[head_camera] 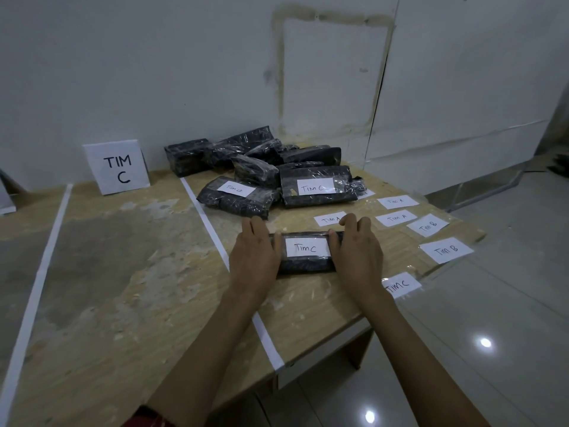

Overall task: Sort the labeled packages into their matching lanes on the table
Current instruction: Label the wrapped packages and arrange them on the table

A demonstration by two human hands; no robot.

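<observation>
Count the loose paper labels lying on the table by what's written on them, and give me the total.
Tim A labels: 3
Tim B labels: 2
Tim C label: 1
Unreadable label, partly under a package: 1
Total: 7

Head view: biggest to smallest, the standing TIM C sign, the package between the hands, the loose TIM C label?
Sign and package: look alike, package nearer the camera, so unranked.
Then loose label, smallest.
</observation>
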